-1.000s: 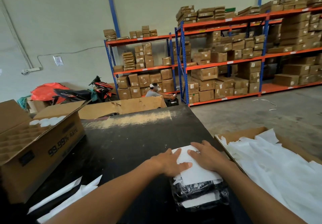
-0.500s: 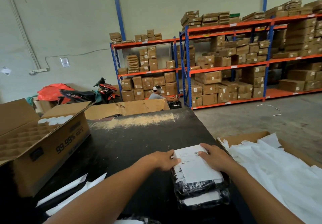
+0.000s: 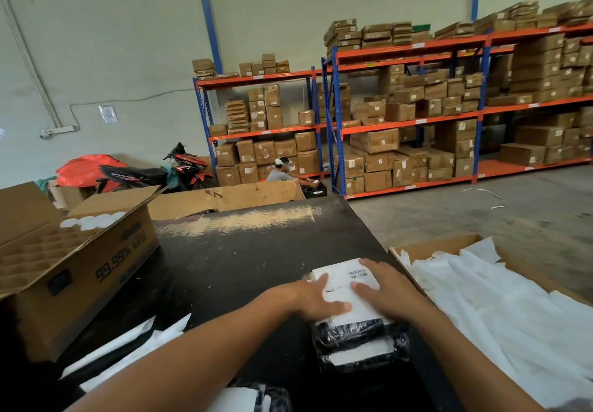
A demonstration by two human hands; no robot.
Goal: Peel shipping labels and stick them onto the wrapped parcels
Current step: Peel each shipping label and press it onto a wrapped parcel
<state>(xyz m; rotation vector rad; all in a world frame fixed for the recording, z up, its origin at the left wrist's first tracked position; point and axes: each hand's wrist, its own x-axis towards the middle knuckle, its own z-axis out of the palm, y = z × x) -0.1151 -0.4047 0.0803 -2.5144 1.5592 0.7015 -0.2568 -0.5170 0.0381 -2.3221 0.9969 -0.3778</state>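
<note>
A black wrapped parcel (image 3: 356, 338) lies on the black table (image 3: 244, 257), right of centre. A white shipping label (image 3: 346, 278) with a barcode covers its top. My left hand (image 3: 316, 297) presses flat on the label's left side, fingers straight. Pressing flat on the label's right side is my right hand (image 3: 385, 289). A second white label (image 3: 359, 352) shows on the parcel's near end. Part of another wrapped parcel (image 3: 253, 400) pokes in at the bottom edge.
An open cardboard box (image 3: 80, 270) with a cell divider stands on the table's left. White backing strips (image 3: 125, 344) lie near the front left. A box of white sheets (image 3: 500, 312) sits to the right. Behind are shelves of cartons, a motorbike and a seated person.
Both hands slid from the label's far corners inward and toward me across its surface. The camera tilted slightly.
</note>
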